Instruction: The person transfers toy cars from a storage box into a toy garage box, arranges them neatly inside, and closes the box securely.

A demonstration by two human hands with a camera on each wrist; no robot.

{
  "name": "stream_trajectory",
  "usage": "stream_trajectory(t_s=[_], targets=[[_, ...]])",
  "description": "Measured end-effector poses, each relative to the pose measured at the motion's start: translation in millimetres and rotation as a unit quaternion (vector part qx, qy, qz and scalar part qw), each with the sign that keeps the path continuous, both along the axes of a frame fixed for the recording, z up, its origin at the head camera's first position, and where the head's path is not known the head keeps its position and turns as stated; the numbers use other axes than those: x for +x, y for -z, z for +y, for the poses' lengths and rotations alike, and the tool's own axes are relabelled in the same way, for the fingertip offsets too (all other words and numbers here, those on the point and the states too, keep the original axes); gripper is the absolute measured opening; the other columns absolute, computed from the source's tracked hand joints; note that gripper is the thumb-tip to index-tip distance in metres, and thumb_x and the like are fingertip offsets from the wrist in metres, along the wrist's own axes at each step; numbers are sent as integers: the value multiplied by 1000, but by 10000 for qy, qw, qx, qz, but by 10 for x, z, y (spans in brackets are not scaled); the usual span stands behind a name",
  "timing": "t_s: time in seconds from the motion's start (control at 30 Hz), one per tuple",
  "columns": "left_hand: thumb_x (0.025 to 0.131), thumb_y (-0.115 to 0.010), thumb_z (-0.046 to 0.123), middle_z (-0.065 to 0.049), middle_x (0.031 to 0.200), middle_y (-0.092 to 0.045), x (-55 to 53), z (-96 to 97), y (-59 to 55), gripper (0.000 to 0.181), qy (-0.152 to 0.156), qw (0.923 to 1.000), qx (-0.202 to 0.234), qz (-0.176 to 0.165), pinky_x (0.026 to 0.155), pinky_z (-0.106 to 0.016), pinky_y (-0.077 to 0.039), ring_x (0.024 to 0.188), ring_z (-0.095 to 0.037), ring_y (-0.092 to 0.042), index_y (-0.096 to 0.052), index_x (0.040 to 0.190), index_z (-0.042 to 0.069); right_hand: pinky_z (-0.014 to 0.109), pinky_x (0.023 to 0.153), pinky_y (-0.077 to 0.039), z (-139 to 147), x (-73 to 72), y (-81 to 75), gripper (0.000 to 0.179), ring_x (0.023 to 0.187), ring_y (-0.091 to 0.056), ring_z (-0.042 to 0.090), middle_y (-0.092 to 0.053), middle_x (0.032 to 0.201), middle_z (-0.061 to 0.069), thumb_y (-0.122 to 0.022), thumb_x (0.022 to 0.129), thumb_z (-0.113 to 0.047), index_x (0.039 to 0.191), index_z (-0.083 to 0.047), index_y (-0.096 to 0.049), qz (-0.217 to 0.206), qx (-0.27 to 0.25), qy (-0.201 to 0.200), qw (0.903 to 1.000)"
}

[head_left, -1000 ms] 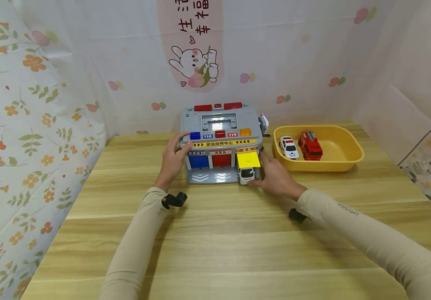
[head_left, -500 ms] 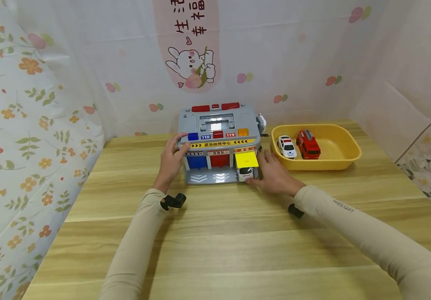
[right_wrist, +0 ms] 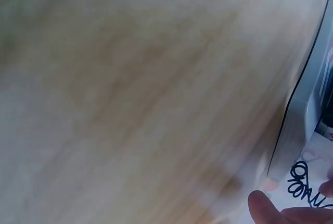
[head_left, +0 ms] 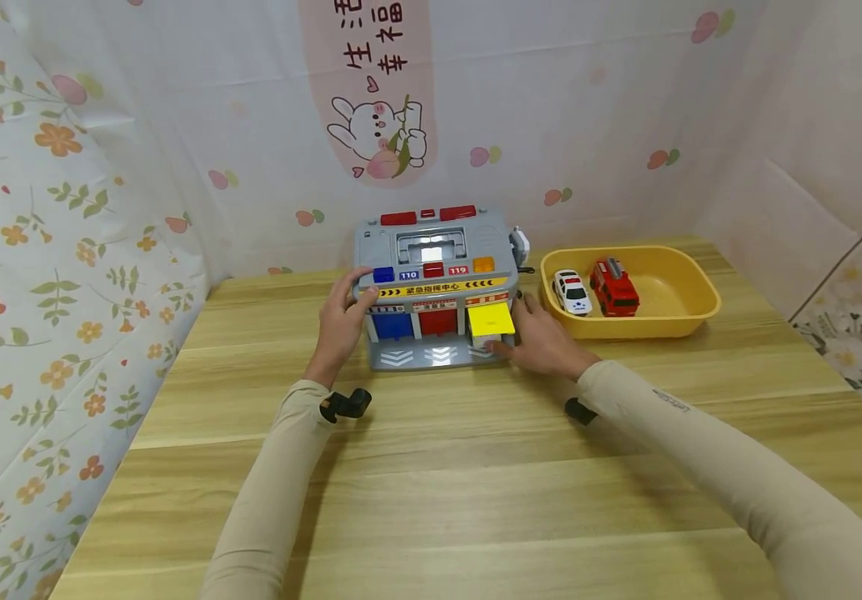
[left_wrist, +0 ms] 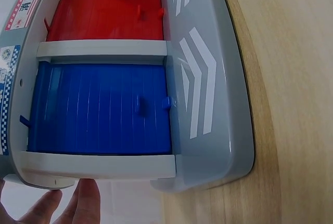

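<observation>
A grey toy rescue station (head_left: 431, 354) stands on the table; its blue door (head_left: 393, 325) and red door (head_left: 438, 321) are down, and its yellow door (head_left: 491, 318) is raised. Under the yellow door a white toy car (head_left: 483, 340) shows only its front end; the rest is hidden in the bay. My left hand (head_left: 341, 329) holds the station's left corner, thumb at the front; its fingers (left_wrist: 86, 203) lie along the side in the left wrist view. My right hand (head_left: 547, 342) is at the right side, its thumb touching the car's front and other fingers beside the station wall.
A yellow tub (head_left: 641, 331) stands right of the station, holding a white police car (head_left: 573, 295) and a red fire engine (head_left: 614, 289). A black coiled cord (right_wrist: 299, 182) shows beside the station in the right wrist view. A patterned cloth (head_left: 251, 150) hangs behind the table.
The white car has slid back into the bay under the yellow door, with my right thumb following it. My left hand keeps its place on the station; the head view has shifted slightly.
</observation>
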State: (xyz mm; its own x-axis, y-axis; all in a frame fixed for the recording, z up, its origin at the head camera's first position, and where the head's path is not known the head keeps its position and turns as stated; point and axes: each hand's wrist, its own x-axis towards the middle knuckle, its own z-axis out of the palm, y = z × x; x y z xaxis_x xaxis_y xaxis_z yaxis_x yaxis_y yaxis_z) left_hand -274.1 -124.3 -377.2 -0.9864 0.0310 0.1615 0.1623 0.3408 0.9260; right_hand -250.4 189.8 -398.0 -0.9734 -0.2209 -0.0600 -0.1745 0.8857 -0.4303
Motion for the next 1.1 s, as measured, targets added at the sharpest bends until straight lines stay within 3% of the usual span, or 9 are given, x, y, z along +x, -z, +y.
stream_trajectory(t_s=[0.27, 0.43, 0.57, 0.67, 0.9, 1.1], targets=[[103, -53, 35, -5, 154, -42, 5, 14, -6, 42, 53, 9999, 80, -46, 109, -55, -46, 128, -39, -57, -51, 144, 25, 58, 115, -38, 20, -42, -5, 72, 137, -44, 46, -39, 152, 30, -68, 92, -30, 147, 8, -40, 562, -100, -72, 9983], [104, -52, 25, -13, 153, -41, 145, 62, -178, 42, 122, 9998, 130, -91, 107, -58, -46, 126, -42, -58, -50, 145, 15, 58, 117, -36, 65, 10, -51, 72, 142, -40, 46, -36, 155, 31, -69, 91, -27, 146, 9, -40, 669, -144, -219, 9974], [104, -51, 24, -13, 153, -41, 221, 87, -283, 42, 117, 9999, 101, -77, 106, -57, -47, 126, -41, -59, -50, 144, 14, 60, 117, -34, 111, 65, -126, 74, 143, -38, 48, -35, 155, 32, -69, 90, -25, 148, 10, -37, 795, -205, -341, 9960], [104, -51, 25, -13, 152, -41, 223, 92, -300, 42, 126, 9998, 127, -85, 107, -57, -47, 126, -41, -59, -50, 144, 14, 61, 116, -34, 148, 112, -202, 72, 141, -39, 49, -37, 154, 33, -67, 91, -21, 148, 11, -37, 939, -265, -407, 9944], [104, -52, 24, -13, 153, -40, 206, 87, -284, 42, 137, 9997, 177, -131, 107, -58, -46, 126, -42, -58, -49, 145, 14, 58, 99, -51, 219, 203, -356, 61, 116, -62, 44, -42, 150, 31, -62, 94, -16, 147, 5, -43, 1175, -563, -372, 9908], [104, -52, 25, -13, 153, -40, 229, 86, -301, 42, 152, 9996, 192, -120, 107, -58, -46, 127, -41, -58, -49, 145, 14, 59, 99, -49, 236, 208, -511, 64, 118, -58, 42, -47, 146, 26, -66, 95, -22, 149, 0, -41, 1303, -788, -120, 9883]])
